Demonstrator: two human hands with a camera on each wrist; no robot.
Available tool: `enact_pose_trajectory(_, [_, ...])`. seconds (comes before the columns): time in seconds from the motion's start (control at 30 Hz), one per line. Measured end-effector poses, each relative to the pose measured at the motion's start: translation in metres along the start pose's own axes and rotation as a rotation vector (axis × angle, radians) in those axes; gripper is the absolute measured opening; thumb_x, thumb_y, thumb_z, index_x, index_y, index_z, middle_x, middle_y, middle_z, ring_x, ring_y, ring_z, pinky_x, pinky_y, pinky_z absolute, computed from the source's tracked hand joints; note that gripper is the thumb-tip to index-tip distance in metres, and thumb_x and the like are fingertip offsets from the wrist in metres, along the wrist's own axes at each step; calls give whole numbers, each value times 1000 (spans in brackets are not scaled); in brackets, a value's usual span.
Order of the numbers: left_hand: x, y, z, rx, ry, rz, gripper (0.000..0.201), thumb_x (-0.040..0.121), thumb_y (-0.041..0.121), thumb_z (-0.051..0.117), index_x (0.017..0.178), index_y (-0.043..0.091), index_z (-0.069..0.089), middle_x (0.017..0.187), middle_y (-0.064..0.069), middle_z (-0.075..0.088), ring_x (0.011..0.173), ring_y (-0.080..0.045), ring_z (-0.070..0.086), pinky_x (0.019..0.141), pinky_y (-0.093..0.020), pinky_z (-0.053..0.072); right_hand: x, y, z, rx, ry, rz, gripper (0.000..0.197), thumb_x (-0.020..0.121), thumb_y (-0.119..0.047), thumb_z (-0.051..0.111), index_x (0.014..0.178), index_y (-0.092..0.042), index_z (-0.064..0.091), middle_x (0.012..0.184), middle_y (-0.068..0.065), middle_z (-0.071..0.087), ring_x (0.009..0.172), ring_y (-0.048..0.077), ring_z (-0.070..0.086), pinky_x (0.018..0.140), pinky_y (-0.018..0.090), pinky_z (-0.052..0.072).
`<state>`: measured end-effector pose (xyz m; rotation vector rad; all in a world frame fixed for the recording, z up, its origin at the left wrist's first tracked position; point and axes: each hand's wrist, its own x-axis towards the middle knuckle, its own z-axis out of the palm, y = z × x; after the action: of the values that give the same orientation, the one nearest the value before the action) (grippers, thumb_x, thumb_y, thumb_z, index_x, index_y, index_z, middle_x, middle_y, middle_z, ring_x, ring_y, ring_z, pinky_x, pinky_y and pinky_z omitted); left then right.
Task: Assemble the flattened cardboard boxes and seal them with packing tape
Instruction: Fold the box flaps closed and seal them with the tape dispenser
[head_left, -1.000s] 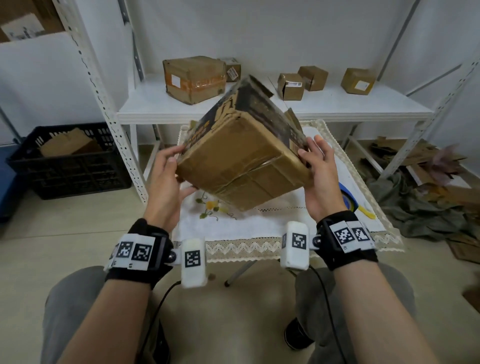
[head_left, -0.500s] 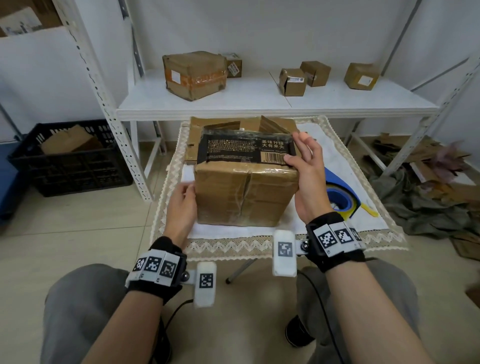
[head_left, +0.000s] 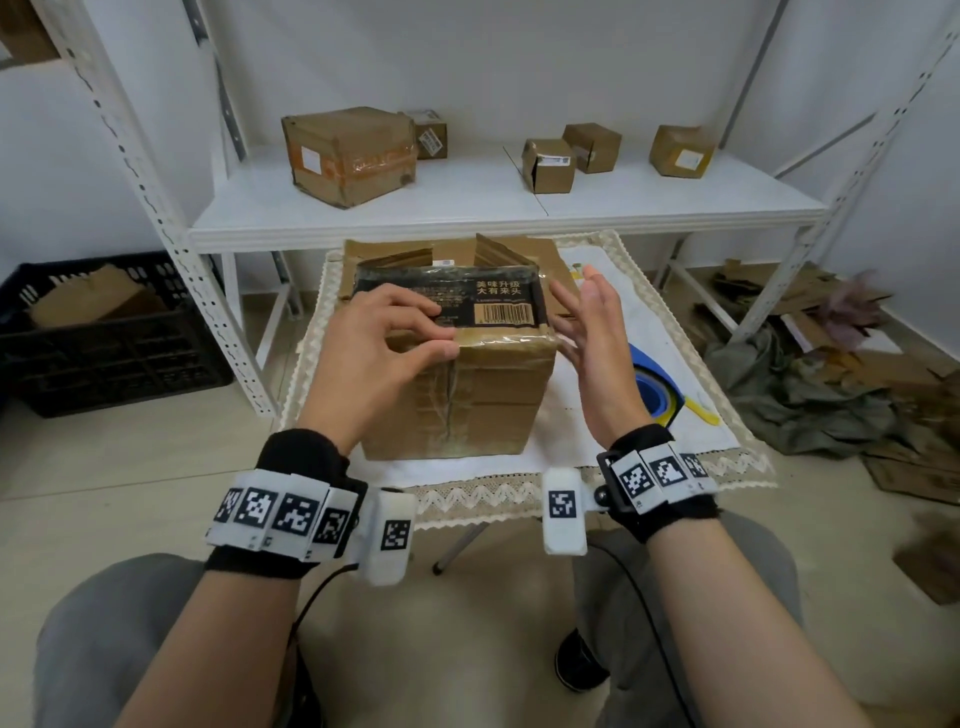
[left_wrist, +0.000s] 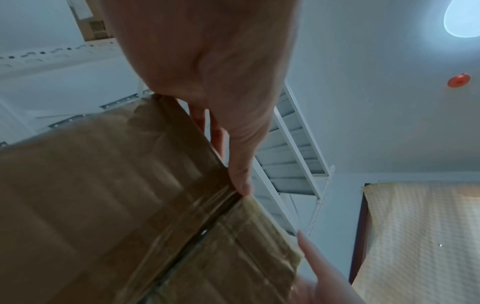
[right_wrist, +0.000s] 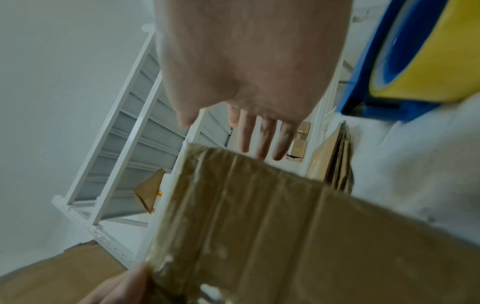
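A brown cardboard box (head_left: 467, 400) stands on the small cloth-covered table (head_left: 675, 431), its taped seam facing me and a black printed face with a barcode on top. My left hand (head_left: 441, 332) rests over the top front edge, fingers on the black face. Its thumb (left_wrist: 241, 174) presses the tape at the seam. My right hand (head_left: 587, 322) hovers just off the box's right side, fingers straight and spread, holding nothing. In the right wrist view its fingers (right_wrist: 262, 139) reach past the box (right_wrist: 285, 236). A blue and yellow tape dispenser (head_left: 652, 387) lies behind that hand.
Flattened cardboard (head_left: 395, 254) lies behind the box. A white shelf (head_left: 493, 213) carries several sealed boxes (head_left: 348, 153). A black crate (head_left: 104, 332) sits on the floor at left. Cardboard scraps and cloth (head_left: 831, 374) are piled at right.
The box went from tilted in the air to standing on the table. My left hand moved from its left side to the top front edge. My right hand let go and opened.
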<state>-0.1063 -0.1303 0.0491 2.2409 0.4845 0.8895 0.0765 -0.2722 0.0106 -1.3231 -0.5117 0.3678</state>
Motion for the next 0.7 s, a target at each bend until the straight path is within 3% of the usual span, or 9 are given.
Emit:
enact_pose_trajectory(0.07, [0,-1,-1,-1,-4,-13,10,81,29,83,90,25,82,113,10,69,116,-15,58,104,-50,46,3,7,-16,-95,151,-54,43,102,-36,59,143,-31,47,132,-7,67,125,12,61,106,35,47])
enact_pose_trajectory(0.13, [0,-1,0,-7,-11,-20,10,81,30,83,90,26,82,114,10,68,116,-14,59,104,-50,47,8,15,-32,-271,336,-102,45,94,-14,63,135,-31,51,124,-10,67,126,17,56,101,38,49])
enact_pose_trajectory(0.23, [-1,-2,2,-4,-3,-11,9,81,31,83,89,28,81,113,12,68,116,-15,58,104,-49,46,21,25,-56,-630,466,68,62,86,5,56,138,-28,48,130,-3,61,133,26,43,108,46,39])
enact_pose_trajectory(0.3, [-1,-2,2,-13,6,-10,8,81,31,83,88,29,81,113,12,68,117,-15,58,105,-50,45,27,30,-67,-834,457,229,66,87,9,54,144,-25,44,140,8,55,135,34,40,108,50,38])
enact_pose_trajectory(0.37, [-2,-3,1,-14,11,-6,8,81,31,83,88,29,81,113,13,69,117,-14,58,105,-50,44,29,34,-74,-909,418,289,66,90,9,53,147,-22,41,141,14,52,131,39,46,103,55,43])
enact_pose_trajectory(0.47, [-3,-3,2,-11,6,-6,7,81,30,83,88,28,81,113,13,68,117,-13,57,105,-46,44,30,40,-80,-983,411,305,62,92,10,53,146,-19,43,137,17,56,124,40,53,90,48,46])
enact_pose_trajectory(0.57, [-2,-3,3,-9,2,-6,7,81,28,84,88,27,81,113,12,68,116,-12,57,102,-28,44,32,42,-84,-1070,439,313,54,93,7,54,139,-19,51,135,17,59,122,40,56,81,42,40])
enact_pose_trajectory(0.7, [-3,-5,3,-19,-6,-5,6,82,27,83,88,27,81,113,12,68,115,-9,58,91,-10,44,36,41,-95,-1137,395,345,40,93,2,57,129,-14,61,129,19,63,117,42,59,89,45,46])
